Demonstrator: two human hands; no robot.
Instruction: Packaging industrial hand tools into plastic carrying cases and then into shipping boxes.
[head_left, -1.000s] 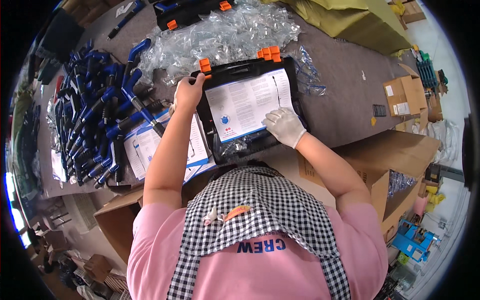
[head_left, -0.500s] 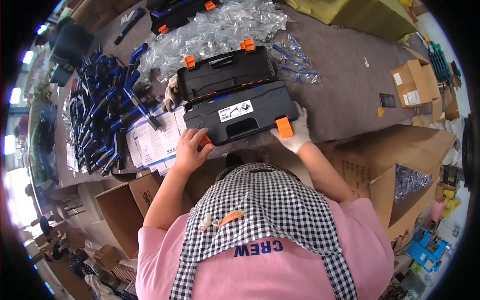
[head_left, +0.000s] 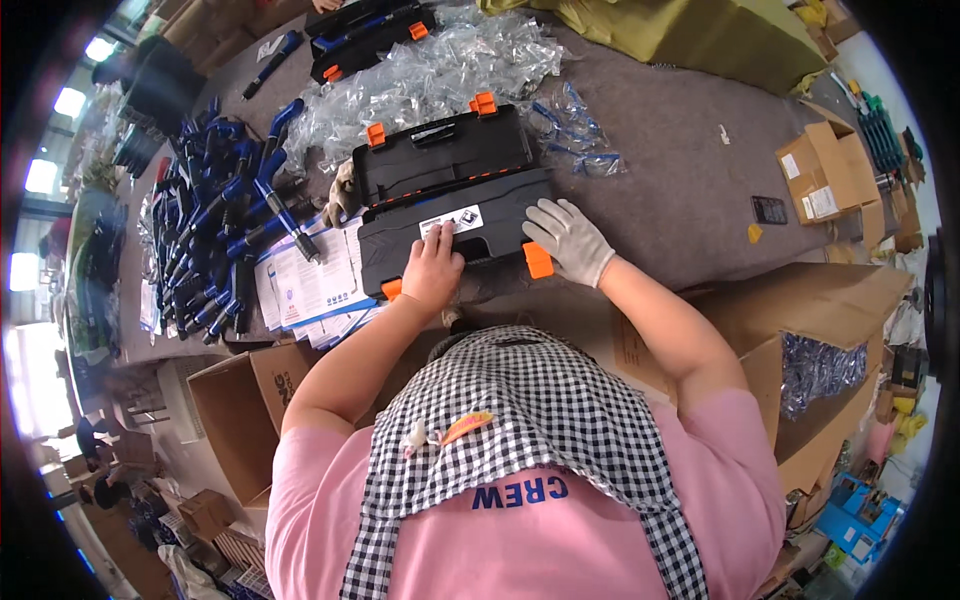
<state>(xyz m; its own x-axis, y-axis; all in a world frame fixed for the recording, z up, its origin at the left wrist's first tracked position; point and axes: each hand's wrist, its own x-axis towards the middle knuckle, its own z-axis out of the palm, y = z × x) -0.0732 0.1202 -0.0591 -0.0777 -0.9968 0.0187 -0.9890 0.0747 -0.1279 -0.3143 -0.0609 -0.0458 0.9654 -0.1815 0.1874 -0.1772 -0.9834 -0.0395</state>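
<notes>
A black plastic tool case (head_left: 400,245) with a white label (head_left: 452,221) and orange latches lies label-up at the table's front edge. Just behind it, partly covered by it, stands an open black case (head_left: 445,158) with its own orange latches. My bare left hand (head_left: 434,272) rests on the front case near its handle recess, fingertips at the label's lower edge. On the case's right end lies my right hand (head_left: 570,243) in a pale glove, fingers stretched out beside the right orange latch (head_left: 538,260). Neither hand grips anything.
Many blue-and-black tools (head_left: 205,220) are heaped at left, beside printed sheets (head_left: 310,280) and a loose glove (head_left: 340,195). Clear plastic bags (head_left: 420,80) lie behind. Another open case (head_left: 370,40) is at the far edge, near another person's hand (head_left: 326,5). A phone (head_left: 769,210) lies at right.
My left hand has moved from the case's left front corner rightward onto its top. My right hand has shifted from the right edge onto the case top. The case sits slightly further left.
</notes>
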